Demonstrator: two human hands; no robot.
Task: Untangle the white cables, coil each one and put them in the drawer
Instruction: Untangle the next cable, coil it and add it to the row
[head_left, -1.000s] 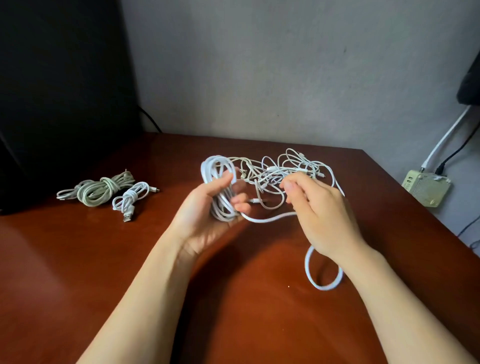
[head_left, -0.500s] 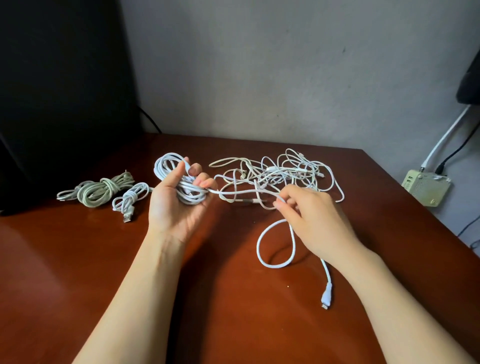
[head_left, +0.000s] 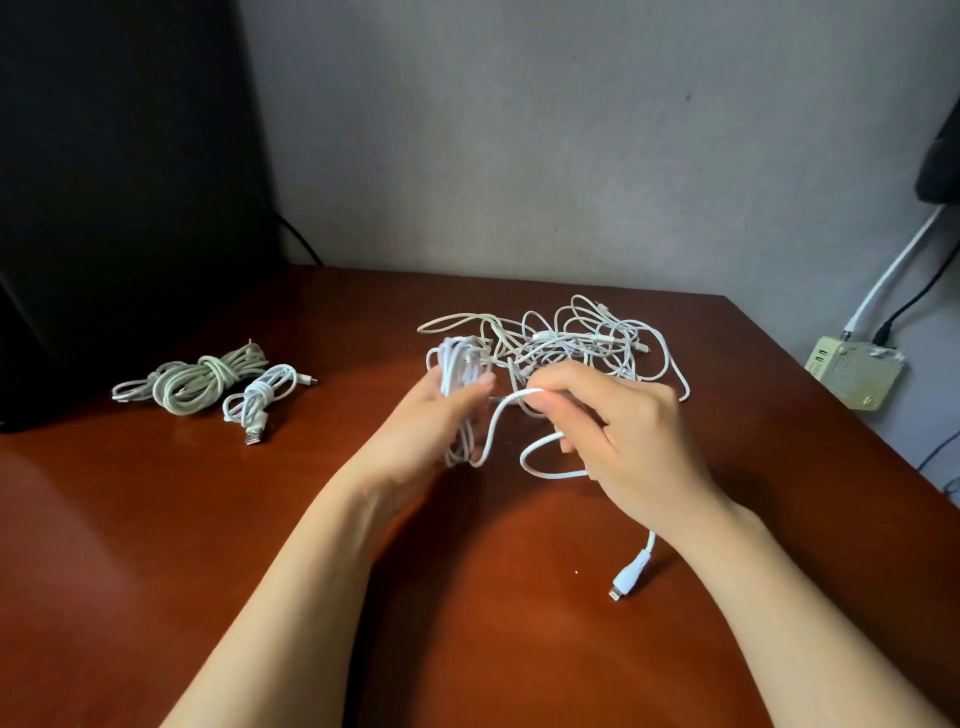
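Left grip (head_left: 415, 431) is closed round a part-wound coil (head_left: 460, 369) over the middle of the bench (head_left: 156, 545). Right grip (head_left: 623, 441) pinches the same cable's loose run; its plug (head_left: 628, 574) lies nearer. The tangle (head_left: 582, 338) lies just beyond. Cable judged light, limp and springy: hold across the loops, never by the plug.

The left hand (head_left: 421, 431) grips a partly wound white coil (head_left: 460, 374) above the wooden table (head_left: 156, 545), while the right hand (head_left: 623, 441) pinches its loose strand (head_left: 498, 415). A tangled cable pile (head_left: 582, 338) lies behind; two coiled cables (head_left: 218, 384) rest left.
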